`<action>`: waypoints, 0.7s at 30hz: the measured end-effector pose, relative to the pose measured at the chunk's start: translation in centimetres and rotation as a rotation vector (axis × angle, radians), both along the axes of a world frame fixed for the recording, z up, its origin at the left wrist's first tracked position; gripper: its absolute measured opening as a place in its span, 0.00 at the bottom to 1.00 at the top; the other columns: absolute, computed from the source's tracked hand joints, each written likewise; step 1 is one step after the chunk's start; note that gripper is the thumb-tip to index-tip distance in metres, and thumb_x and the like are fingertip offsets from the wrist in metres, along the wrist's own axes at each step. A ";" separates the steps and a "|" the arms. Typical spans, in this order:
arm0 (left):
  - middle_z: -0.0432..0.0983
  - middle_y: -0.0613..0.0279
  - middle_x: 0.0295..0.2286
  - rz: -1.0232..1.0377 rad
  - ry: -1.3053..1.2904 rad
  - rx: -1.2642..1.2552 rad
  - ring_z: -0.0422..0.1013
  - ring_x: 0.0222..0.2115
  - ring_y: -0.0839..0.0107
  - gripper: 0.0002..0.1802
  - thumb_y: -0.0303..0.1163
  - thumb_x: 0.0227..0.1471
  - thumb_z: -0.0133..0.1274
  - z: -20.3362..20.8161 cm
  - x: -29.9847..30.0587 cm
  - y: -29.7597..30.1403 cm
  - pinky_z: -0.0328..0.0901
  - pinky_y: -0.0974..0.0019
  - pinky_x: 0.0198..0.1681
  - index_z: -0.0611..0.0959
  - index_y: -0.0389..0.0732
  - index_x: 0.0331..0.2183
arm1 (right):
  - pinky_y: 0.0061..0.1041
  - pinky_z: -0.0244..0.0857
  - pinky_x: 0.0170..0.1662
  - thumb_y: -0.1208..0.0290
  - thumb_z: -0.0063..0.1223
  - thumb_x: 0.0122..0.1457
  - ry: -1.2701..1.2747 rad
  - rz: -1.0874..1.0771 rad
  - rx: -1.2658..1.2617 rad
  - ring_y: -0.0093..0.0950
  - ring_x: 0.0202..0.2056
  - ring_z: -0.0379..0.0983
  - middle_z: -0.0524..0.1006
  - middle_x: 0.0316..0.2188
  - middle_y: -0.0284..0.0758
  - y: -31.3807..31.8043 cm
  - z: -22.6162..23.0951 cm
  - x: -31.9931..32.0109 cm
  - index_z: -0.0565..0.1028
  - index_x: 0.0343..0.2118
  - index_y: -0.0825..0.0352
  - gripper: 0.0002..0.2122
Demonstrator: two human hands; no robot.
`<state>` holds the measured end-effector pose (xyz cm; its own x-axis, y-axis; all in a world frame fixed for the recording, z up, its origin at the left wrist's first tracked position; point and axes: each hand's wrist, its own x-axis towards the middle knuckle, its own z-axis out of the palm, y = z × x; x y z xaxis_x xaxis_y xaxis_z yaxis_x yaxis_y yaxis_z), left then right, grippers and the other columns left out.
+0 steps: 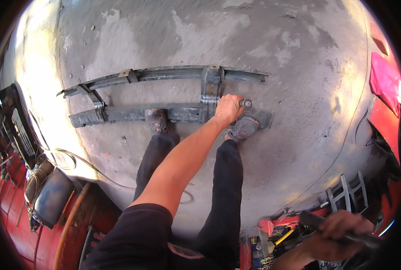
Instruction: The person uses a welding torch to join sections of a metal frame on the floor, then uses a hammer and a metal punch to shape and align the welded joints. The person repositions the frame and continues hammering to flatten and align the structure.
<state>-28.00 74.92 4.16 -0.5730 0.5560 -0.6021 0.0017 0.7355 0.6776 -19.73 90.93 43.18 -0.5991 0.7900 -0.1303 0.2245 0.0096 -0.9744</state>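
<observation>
A dark metal frame (133,113) lies on the floor: two long curved rails joined by crosspieces. My left hand (228,108) is closed around a short metal tool with a round end (246,104), which points right. That hand is over the lower end of the wide crosspiece (210,85), by the near rail; whether the tool touches the metal is hidden. Both my shoes rest on the near rail, the right shoe (244,128) just below the left hand. At the lower right my right hand (342,234), raised close and in shadow, grips a dark bar-shaped tool (312,220).
Grey concrete floor (272,175) spreads all around. A hose (106,173) runs across it from the left. Red metal and parts (52,198) crowd the left edge. A red jack-like tool (277,222) and a metal rack (346,193) lie lower right; a pink sheet (386,81) hangs at the right.
</observation>
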 end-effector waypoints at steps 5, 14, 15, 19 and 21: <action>0.82 0.44 0.30 0.045 0.010 0.002 0.78 0.36 0.44 0.08 0.32 0.46 0.64 0.8 -1.2 -0.2 0.72 0.48 0.42 0.87 0.41 0.32 | 0.26 0.63 0.24 0.63 0.50 0.64 0.117 0.036 0.051 0.23 0.18 0.62 0.63 0.17 0.30 -0.6 -6.1 1.7 0.64 0.26 0.62 0.13; 0.80 0.41 0.28 0.160 0.038 0.096 0.76 0.34 0.40 0.07 0.31 0.50 0.60 -0.1 1.0 -1.8 0.70 0.46 0.38 0.85 0.37 0.30 | 0.21 0.52 0.12 0.68 0.51 0.68 -0.834 -0.012 -0.370 0.15 0.10 0.56 0.61 0.13 0.25 -5.8 -13.2 9.6 0.65 0.31 0.64 0.10; 0.79 0.40 0.27 0.201 0.057 0.111 0.75 0.33 0.39 0.08 0.32 0.51 0.60 -0.1 0.7 -1.9 0.69 0.46 0.37 0.85 0.36 0.29 | 0.21 0.52 0.12 0.69 0.50 0.68 -0.819 -0.032 -0.354 0.16 0.10 0.56 0.61 0.13 0.25 -5.5 -12.8 9.4 0.66 0.32 0.65 0.09; 0.80 0.47 0.24 0.296 -0.113 0.196 0.74 0.23 0.58 0.21 0.44 0.62 0.56 6.3 -2.6 -3.6 0.67 0.55 0.32 0.86 0.33 0.31 | 0.21 0.52 0.13 0.71 0.50 0.67 -0.869 -0.066 -0.373 0.16 0.10 0.56 0.62 0.12 0.25 -5.9 -11.4 11.2 0.68 0.34 0.67 0.07; 0.81 0.51 0.25 0.426 -0.227 0.180 0.74 0.25 0.64 0.22 0.45 0.63 0.54 9.5 -4.1 -7.1 0.67 0.59 0.33 0.86 0.32 0.32 | 0.21 0.53 0.13 0.71 0.51 0.67 -0.914 -0.015 -0.420 0.16 0.10 0.57 0.62 0.12 0.25 -6.7 -11.4 11.2 0.68 0.33 0.66 0.07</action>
<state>-32.10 67.78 13.65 -0.6376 0.4074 -0.6539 -0.4345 0.5107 0.7419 -8.58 84.20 31.76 -0.1204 0.5809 -0.8050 0.8851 -0.3044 -0.3521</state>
